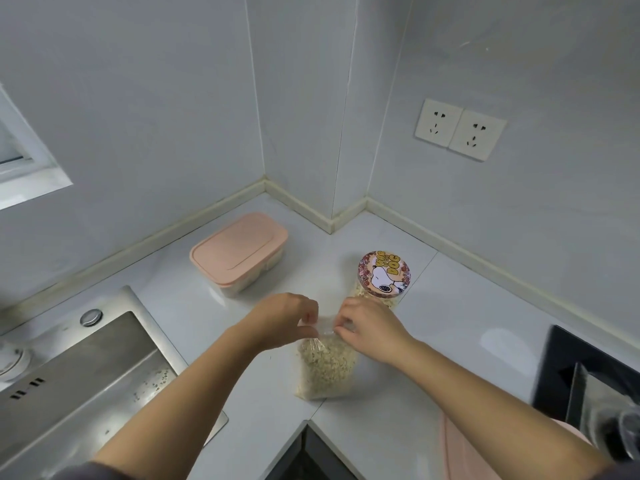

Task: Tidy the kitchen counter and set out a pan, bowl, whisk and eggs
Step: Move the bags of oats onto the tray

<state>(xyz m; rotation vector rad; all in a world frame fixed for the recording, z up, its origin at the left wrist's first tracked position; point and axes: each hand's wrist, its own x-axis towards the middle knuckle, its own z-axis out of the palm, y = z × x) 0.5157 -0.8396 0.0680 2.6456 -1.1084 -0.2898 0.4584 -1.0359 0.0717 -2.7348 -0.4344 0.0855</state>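
A clear plastic bag of oats [326, 370] stands on the white counter [433, 341] near its inner front corner. My left hand [284, 318] pinches the bag's top edge from the left. My right hand [372, 329] pinches the same edge from the right. Both sets of fingertips meet on the transparent strip at the bag's mouth. Just behind my right hand stands a clear jar of oats [384, 273] with a cartoon-dog lid. No pan, bowl, whisk or eggs can be clearly made out.
A pink-lidded storage box [239, 251] sits at the back left of the counter. A steel sink [79, 368] lies to the left. A black hob with a blurred glass item [595, 386] is at the right edge, a pink thing [460, 452] beside it. Wall sockets [459, 129] are above.
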